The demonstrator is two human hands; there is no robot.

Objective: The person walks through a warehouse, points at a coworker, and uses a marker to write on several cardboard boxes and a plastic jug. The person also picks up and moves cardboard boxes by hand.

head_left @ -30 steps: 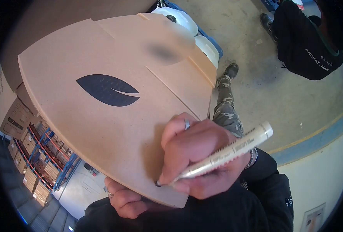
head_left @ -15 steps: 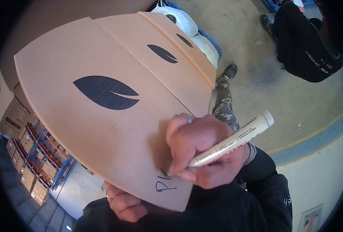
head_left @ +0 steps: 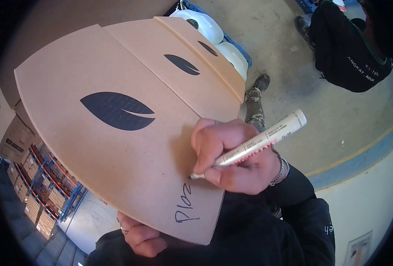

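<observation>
A flattened brown cardboard piece (head_left: 134, 159) with black leaf shapes fills the middle of the view. My right hand (head_left: 234, 155) grips a white marker (head_left: 267, 137), its dark tip on or close to the cardboard at the end of handwritten black letters (head_left: 185, 204). A ring and a chain bracelet show on this hand. My left hand (head_left: 142, 235) holds the cardboard's lower edge, fingers curled round it; its thumb is hidden.
A person in black (head_left: 347, 48) is bent over at the upper right. White rounded items (head_left: 205, 29) lie on a blue pallet (head_left: 245, 55) beyond the cardboard. Racks with boxes (head_left: 50, 186) stand at the lower left. A camouflage-clad leg (head_left: 254, 106) shows beside the cardboard.
My right hand and the marker have moved up along the line of writing, and more letters now show on the cardboard. My left hand keeps its hold.
</observation>
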